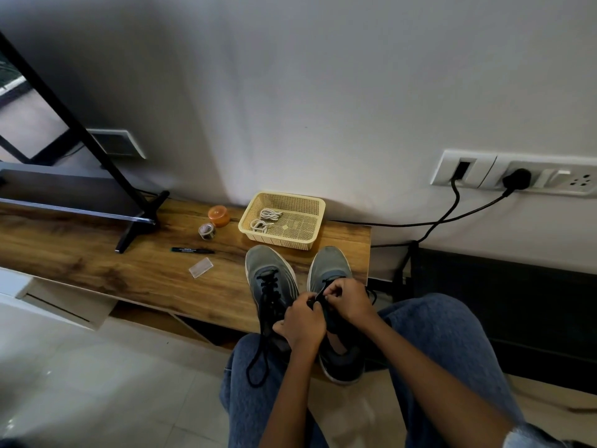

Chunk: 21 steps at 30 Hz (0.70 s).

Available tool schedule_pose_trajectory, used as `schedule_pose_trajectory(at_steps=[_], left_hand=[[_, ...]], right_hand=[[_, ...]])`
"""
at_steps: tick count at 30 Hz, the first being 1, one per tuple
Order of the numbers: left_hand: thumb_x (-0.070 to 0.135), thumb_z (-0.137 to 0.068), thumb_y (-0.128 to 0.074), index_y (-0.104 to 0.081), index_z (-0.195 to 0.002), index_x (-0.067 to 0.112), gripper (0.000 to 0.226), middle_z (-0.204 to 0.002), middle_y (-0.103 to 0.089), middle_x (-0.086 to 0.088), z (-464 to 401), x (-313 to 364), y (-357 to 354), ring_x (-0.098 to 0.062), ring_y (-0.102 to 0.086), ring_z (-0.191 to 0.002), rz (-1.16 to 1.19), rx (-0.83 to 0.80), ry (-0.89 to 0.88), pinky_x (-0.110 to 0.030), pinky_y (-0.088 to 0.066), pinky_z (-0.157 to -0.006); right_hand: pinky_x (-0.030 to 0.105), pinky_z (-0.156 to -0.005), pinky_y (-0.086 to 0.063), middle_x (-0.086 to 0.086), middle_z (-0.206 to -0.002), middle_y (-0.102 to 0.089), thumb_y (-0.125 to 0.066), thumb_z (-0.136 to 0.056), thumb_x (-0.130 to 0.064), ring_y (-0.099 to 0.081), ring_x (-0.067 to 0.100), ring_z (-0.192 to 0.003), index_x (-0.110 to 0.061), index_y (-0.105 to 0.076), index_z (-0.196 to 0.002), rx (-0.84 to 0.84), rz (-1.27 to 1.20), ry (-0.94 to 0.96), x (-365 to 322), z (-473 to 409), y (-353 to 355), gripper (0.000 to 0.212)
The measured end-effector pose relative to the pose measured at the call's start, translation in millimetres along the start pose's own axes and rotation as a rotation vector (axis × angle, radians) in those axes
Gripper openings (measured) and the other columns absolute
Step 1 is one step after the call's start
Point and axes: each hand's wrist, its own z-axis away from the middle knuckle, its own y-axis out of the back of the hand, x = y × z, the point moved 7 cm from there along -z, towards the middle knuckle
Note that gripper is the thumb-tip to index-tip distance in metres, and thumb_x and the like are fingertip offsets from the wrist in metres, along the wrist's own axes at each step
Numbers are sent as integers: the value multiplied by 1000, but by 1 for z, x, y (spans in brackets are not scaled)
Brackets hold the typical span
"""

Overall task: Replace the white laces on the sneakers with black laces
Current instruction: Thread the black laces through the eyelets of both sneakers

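My right hand (347, 299) pinches a strand of black lace (319, 294) over the right sneaker (332, 263), and my left hand (302, 321) sits just at its eight o'clock, fingers curled on the same lace over the tongue. Both hands touch each other there, so I cannot see which eyelet the lace is at, nor how many rows are filled under them.

The left sneaker (266, 263), at nine o'clock from my hands, looks laced in black up its front, and its loose black ends (258, 360) trail down toward six o'clock over my knee; they do not look tied. Both shoes stand side by side, toes toward twelve o'clock, on the wooden bench (129, 266).

At twelve o'clock from the shoes, just beyond the toes, the yellow basket (310, 205) holds the two white laces (265, 219), bundled. So I judge the removal done for both shoes, one shoe threaded, and the second shoe in hand. What seems left: finish threading or tightening the right shoe, then perhaps tie both.

At ten o'clock from the shoes lie a clear plastic piece (201, 267), a black marker (192, 250), a tape roll (206, 231) and an orange lidded pot (219, 216), all apart from my work.
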Motion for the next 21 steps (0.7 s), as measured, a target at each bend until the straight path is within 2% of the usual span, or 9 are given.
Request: schedule_pose_trajectory(at_steps=[2,4,7,9,12,14,17,21], left_hand=[[31,-97,-49,-60,-121,30,27,-118,-64,3,0,-2,-1,-19,-52,-115,9,-11,-9,-35,-29,-93],[33,-95,-52,-62,-119,30,26,-117,-65,3,-2,-2,-3,-19,-53,-115,42,-22,-40,-39,-35,-100],[37,-95,-51,-63,-119,29,28,-115,-65,4,-2,-2,-5,-18,-54,-113,47,-20,-75,-43,-36,-102],[39,-96,-47,-63,-118,29,30,-114,-65,4,-2,-1,-5,-18,-53,-112,36,-18,-82,-42,-34,-102],[35,-101,-37,-64,-107,28,29,-104,-64,2,-3,-2,-7,-18,-52,-108,48,-36,-77,-41,-31,-100],[30,-103,-30,-62,-102,25,33,-103,-64,-1,-7,-4,-9,-21,-53,-108,61,-46,-72,-42,-32,-100],[25,-103,-29,-61,-117,26,35,-113,-65,-2,-9,-4,-9,-22,-54,-111,33,-42,-95,-46,-35,-101],[23,-102,-34,-58,-120,31,32,-115,-66,0,-8,-3,-8,-20,-54,-111,-28,-29,-133,-44,-34,-98]], right_hand=[[29,-74,-53,-1,-80,-67,-64,-85,-5,-64,15,-77,-16,-67,-78,18,-6,-13,-1,1,-1,14],[30,-69,-52,-3,-72,-63,-65,-82,-2,-63,17,-73,-22,-58,-68,70,-36,-24,0,4,2,26],[34,-62,-43,-5,-64,-51,-64,-80,0,-53,17,-66,-22,-40,-64,159,-49,-24,0,10,6,37],[38,-62,-43,-4,-62,-46,-60,-79,2,-50,20,-65,-22,-33,-63,174,-45,-29,-1,11,5,39],[43,-62,-48,2,-62,-47,-53,-79,5,-62,32,-73,-21,-29,-63,167,-64,-37,0,8,1,39],[45,-62,-50,7,-64,-49,-50,-79,5,-64,34,-79,-21,-29,-62,165,-74,-39,2,6,0,38],[43,-64,-50,15,-71,-57,-50,-83,4,-64,31,-82,-21,-28,-61,128,-25,-39,2,3,-3,40],[34,-58,-37,12,-73,-55,-51,-83,5,-58,28,-75,-20,-26,-61,71,127,8,-6,3,-1,41]])
